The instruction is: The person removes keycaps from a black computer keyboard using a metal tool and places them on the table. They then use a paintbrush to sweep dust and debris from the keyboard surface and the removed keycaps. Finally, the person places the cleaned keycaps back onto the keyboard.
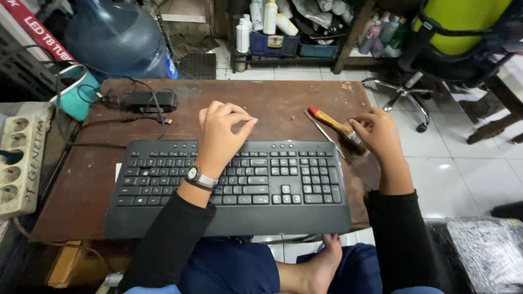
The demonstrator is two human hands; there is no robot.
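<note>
Holding a brush (pixel 339 128) by the table's (pixel 272 103) right edge, the right hand (pixel 379 132) grips its bristle end while the left hand (pixel 222 132) hovers, fingers pinched, over the keyboard (pixel 229 185), brushing seemingly not yet begun.

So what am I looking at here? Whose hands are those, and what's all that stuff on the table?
There is no machine here. The picture comes from a camera worn on a person's head, looking down, so you see that person's own two arms in black sleeves.

In front of them is a brown wooden table with a big black keyboard lying on it. The left hand, with a wristwatch on its wrist, hovers above the keyboard with fingers pinched together; whether it holds something tiny is too small to tell. The right hand touches the bristle end of a paintbrush with a wooden handle and red tip. A thin metal tool lies beside the brush.

Further back sit a small black box with cables and a big blue water jug.
</note>
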